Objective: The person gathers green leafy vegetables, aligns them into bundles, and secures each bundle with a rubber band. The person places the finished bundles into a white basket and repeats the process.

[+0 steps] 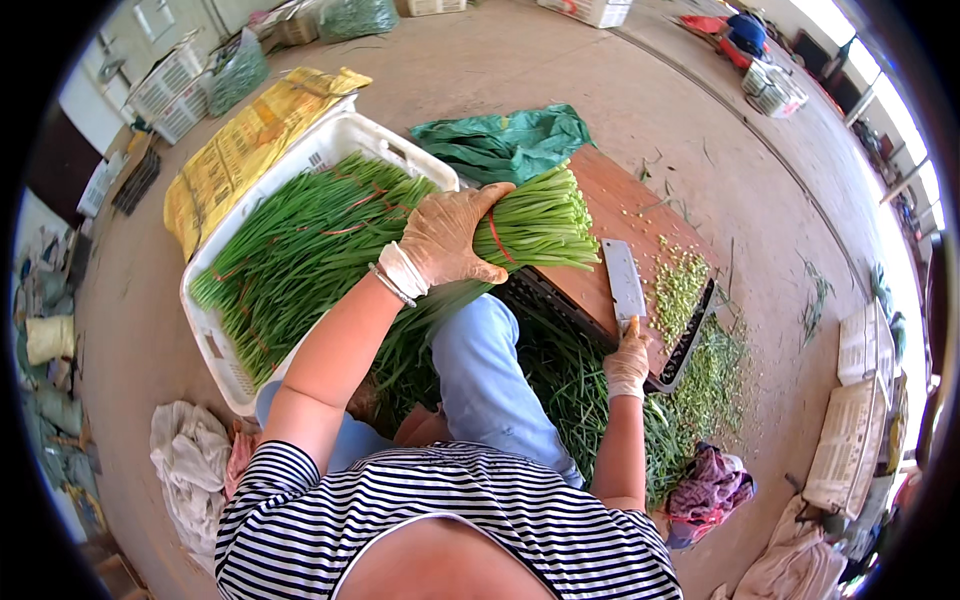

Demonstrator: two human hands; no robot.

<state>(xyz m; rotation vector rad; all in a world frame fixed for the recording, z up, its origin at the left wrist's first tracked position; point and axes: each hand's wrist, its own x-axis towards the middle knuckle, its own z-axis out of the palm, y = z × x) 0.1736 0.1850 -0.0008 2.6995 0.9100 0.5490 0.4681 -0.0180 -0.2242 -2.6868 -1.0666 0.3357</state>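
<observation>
My left hand (454, 232), in a thin stained glove, grips a thick bunch of green stalks (544, 217) bound with a red band, cut ends toward the right. Its long leaves trail below my wrist. In my gloved right hand (628, 360) is the handle of a cleaver (624, 281), whose broad blade lies over a reddish-brown board (600, 180). Small chopped stalk ends (679, 285) are scattered on the board right of the blade. Several banded bunches of the same greens (300, 232) fill a white plastic crate (202, 322) at my left.
Green woven cloth (517, 139) lies behind the board, and a yellow sack (240, 142) hangs along the crate's far edge. Loose leaves (577, 397) heap beneath the board around my leg. White crates (844, 442) stand far right. A crumpled pale cloth (187, 457) lies at lower left.
</observation>
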